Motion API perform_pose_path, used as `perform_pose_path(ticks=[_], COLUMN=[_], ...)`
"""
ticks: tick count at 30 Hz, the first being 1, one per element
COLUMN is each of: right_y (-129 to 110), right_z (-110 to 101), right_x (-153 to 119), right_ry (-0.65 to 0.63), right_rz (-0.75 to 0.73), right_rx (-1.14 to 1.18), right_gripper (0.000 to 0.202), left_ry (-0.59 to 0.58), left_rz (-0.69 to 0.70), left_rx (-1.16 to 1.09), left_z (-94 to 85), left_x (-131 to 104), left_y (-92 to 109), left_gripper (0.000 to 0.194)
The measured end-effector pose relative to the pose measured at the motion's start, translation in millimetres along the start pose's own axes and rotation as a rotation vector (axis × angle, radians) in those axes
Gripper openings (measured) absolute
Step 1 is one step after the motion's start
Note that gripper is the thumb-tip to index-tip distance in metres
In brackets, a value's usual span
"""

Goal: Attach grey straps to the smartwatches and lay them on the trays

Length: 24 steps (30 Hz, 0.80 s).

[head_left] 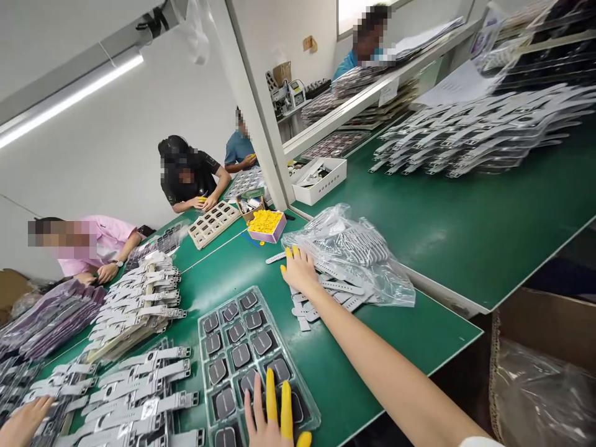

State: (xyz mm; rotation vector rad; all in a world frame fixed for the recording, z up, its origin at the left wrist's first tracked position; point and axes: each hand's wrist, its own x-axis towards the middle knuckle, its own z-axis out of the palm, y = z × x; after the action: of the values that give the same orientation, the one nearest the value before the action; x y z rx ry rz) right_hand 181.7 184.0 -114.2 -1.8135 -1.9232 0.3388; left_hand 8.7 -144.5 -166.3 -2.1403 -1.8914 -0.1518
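My left hand (270, 422) lies over the near end of a clear plastic tray (305, 397), fingers stretched and spread, with yellow finger cots on the thumb and two fingers. Dark rounded-square watch cases (241, 355) fill the tray's pockets. Farther off, my right hand (300, 268), also with yellow finger cots, is at a heap of grey watch straps (342, 287). Its thumb and fingertips close around one grey watch strap (275, 257) that sticks out to the left; part of it is hidden by the hand. A clear plastic bag (391, 279) holds more straps beside it.
A box of yellow finger cots (266, 225) and a white bin (321, 183) stand beyond. Stacked trays of strapped watches (139, 391) are at left, more (465, 136) at right. A co-worker's hand (25, 422) shows bottom left; several people sit across the green table (419, 323).
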Motion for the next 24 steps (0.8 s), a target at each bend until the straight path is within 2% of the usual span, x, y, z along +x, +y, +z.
perform_pose_path(ticks=[5,8,10,14,19,22,24], right_y=[0.3,1.5,4.1,15.2,29.6,32.1,30.1], right_z=[-5.1,-6.4,-5.8,-0.9,1.8,-3.3,-8.3], right_x=[-0.8,-0.4,0.9,2.5,-2.8,-4.8,-4.0], right_ry=[0.020,0.016,0.007,-0.010,0.004,0.028,0.049], right_rz=[-0.004,0.001,0.011,0.031,0.036,0.035,0.038], right_rx=[0.006,0.006,0.015,0.070,0.229,0.393,0.531], right_gripper=[0.042,0.033,0.027,0.016,0.008,0.007,0.016], left_ry=[0.062,0.076,0.066,0.015,-0.090,-0.177,-0.232], left_rz=[0.010,0.027,0.005,-0.129,-0.251,-0.300,-0.314], left_rx=[-0.035,-0.089,-0.155,-0.334,-0.603,-0.560,-0.451], left_z=[-8.4,-10.2,-14.4,-34.5,-56.9,-56.7,-51.7], left_x=[37.4,47.8,52.0,72.9,139.7,184.4,208.3], left_y=[27.5,39.7,40.7,20.6,-26.3,-44.3,-47.7], left_gripper=[0.064,0.074,0.076,0.059,0.045,0.044,0.041])
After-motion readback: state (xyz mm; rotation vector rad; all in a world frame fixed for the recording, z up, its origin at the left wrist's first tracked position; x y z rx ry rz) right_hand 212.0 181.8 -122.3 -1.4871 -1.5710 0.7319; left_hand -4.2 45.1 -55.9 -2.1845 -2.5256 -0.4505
